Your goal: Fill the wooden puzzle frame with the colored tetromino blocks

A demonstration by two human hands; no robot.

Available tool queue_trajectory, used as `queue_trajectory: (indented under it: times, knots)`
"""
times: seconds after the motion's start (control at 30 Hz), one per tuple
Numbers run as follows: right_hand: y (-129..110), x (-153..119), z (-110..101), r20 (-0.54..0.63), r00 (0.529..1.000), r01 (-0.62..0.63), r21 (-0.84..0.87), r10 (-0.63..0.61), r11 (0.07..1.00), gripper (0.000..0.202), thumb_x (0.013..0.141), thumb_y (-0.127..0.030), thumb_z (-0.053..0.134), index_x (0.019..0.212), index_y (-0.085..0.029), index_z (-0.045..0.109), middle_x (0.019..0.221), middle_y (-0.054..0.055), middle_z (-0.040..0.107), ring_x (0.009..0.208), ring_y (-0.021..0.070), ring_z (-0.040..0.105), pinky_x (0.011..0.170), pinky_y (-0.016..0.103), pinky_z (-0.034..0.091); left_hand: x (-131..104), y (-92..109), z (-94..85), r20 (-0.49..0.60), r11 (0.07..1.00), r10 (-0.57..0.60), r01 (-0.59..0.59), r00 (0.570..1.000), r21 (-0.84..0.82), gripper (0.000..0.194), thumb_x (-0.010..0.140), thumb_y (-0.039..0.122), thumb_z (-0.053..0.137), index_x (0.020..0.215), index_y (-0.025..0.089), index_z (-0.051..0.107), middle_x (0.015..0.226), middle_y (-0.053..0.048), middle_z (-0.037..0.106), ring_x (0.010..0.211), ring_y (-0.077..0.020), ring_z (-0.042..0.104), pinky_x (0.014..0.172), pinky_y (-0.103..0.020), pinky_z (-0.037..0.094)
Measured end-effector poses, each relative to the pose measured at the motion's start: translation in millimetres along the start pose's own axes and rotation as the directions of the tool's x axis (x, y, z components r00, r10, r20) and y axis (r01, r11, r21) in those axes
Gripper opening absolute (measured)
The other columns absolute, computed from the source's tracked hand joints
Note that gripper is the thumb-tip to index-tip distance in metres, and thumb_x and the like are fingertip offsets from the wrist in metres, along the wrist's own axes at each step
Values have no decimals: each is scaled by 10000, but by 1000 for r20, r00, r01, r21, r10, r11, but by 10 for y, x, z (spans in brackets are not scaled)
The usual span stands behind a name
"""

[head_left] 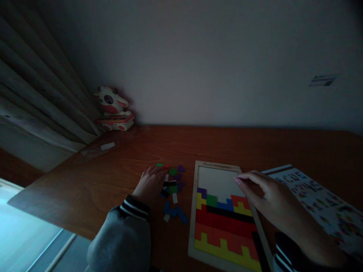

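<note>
The sleeve cuffs (135, 207) are black with white stripes; the tabletop (121, 166) is reddish brown.

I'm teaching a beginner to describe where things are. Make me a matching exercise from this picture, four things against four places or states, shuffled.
Column 1
1. cow toy
2. puzzle board
3. left hand
4. printed sheet

Column 2
A. at the loose pieces
B. to the right of the board
C. beside the curtain
D. partly filled with coloured shapes, its far part bare

Right pairs: 1-C, 2-D, 3-A, 4-B
</note>
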State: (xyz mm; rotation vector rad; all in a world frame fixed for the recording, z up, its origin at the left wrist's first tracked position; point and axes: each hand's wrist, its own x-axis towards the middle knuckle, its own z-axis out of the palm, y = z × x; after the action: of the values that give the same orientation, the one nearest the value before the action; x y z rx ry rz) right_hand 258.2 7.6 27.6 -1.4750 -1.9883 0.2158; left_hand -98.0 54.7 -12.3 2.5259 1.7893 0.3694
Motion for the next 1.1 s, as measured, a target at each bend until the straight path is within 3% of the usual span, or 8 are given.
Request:
queue_trajectory:
  times: [0.17,0.3,0.47,0.73,0.97,1.1]
  knots:
    - [18,-10,30,12,1000,-8,19,8,1000,299,952,-477,491,922,-253,687,855,35,733,723,194,699,669,316,546,-59,59,-18,-35,1000,-3,4,999,10,305,996,306,466,1224,260,663,1296,-96,591,1161,-270,543,1015,-484,456]
    - [42,-17,52,28,999,-19,28,19,999,290,955,-479,492,934,-256,676,862,29,724,742,194,691,682,326,538,-67,96,-38,-68,990,135,-138,989,-42,279,974,351,536,1201,256,668,1278,-76,629,1181,-263,557,1005,-458,465]
    - [38,-18,47,22,1000,-20,21,20,1000,309,953,-491,485,931,-250,677,860,38,726,738,200,694,676,330,539,-79,110,-28,4,965,251,-250,968,-76,263,930,283,605,1181,248,675,1107,-55,726,1030,-243,651,919,-433,498]
    - [-15,2,25,0,1000,9,26,-9,1000,321,950,-486,485,894,-241,684,826,38,730,694,189,695,647,314,546,-73,107,-15,-23,952,284,-285,959,-110,390,952,225,555,1337,283,580,1102,-46,724,1016,-217,674,911,-391,521]
    - [-2,2,40,25,1000,-17,32,17,999,287,956,-451,488,915,-240,678,851,42,725,714,192,690,666,320,544,-75,125,-24,-49,962,257,-260,965,-84,247,951,204,571,1163,257,687,1073,-47,725,976,-220,678,865,-376,520]
    - [-17,8,30,24,999,-23,31,23,999,302,951,-466,491,912,-239,685,845,39,729,715,192,696,669,320,550,-72,115,-17,-124,959,253,-266,959,-99,185,965,258,575,1083,251,718,1022,-45,728,959,-213,666,862,-371,510]
